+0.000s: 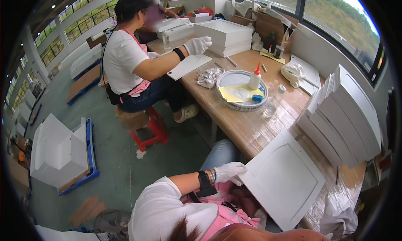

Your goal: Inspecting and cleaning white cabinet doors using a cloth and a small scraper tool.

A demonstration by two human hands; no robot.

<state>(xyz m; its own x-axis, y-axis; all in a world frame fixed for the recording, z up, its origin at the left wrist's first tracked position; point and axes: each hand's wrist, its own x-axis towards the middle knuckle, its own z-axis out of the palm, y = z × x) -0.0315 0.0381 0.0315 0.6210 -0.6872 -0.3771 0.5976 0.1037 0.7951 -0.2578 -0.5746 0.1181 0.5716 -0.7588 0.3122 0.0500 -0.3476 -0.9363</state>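
Note:
My left hand (229, 173), in a white glove, grips the left edge of a white panel (281, 180). The panel is flat with a recessed rectangular field and a raised border. It is tilted, its near part over my lap and its far part over the table edge. Bare skin, seemingly my right arm (274, 234), shows at the bottom edge; my right hand is out of sight. Beyond the panel a round tub lid (224, 79) carries a yellow sheet (234, 94), a white glue bottle with a red tip (254, 77) and small blue blocks (257, 98).
A tall stack of white panels (345, 115) stands at the right. A crumpled cloth (209, 78) lies left of the lid, another rag (293, 73) beyond it. A co-worker (125, 60) sits at the table's left side on a red stool (153, 130). More panels are stacked (226, 35) farther back.

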